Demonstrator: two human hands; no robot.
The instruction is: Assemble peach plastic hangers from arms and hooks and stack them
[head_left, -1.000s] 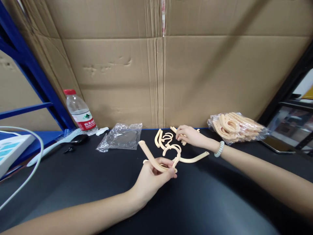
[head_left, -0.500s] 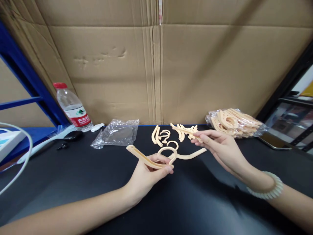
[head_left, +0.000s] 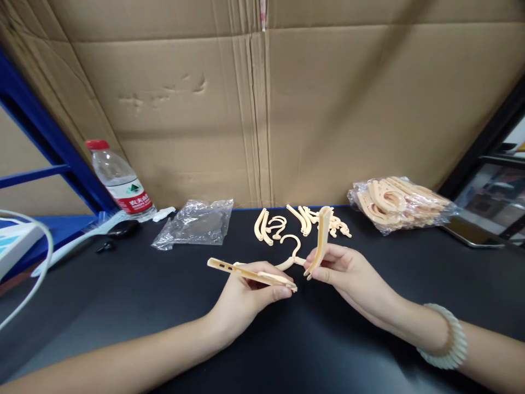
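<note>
My left hand [head_left: 248, 293] is closed on a cream plastic hanger arm [head_left: 246, 272] that lies almost level and points left. My right hand [head_left: 348, 273] pinches a second cream hanger arm [head_left: 320, 236], held nearly upright, its lower end close to the right end of the first. A small cream hook piece [head_left: 290, 249] shows between the two hands; I cannot tell whether it is joined to either arm. Both hands hover just above the black tabletop [head_left: 164, 306].
Several loose cream hanger parts [head_left: 303, 221] lie behind the hands. A plastic bag full of such parts [head_left: 400, 202] sits at the right, an empty clear bag [head_left: 194, 224] at the left. A water bottle [head_left: 121, 183] stands at the far left by a blue rack [head_left: 49, 137]. Cardboard [head_left: 262, 109] walls the back.
My right hand picked an arm piece from the loose pile, drew it toward me and turned it upright next to the piece in my left hand. The long curved part has left the tabletop.
</note>
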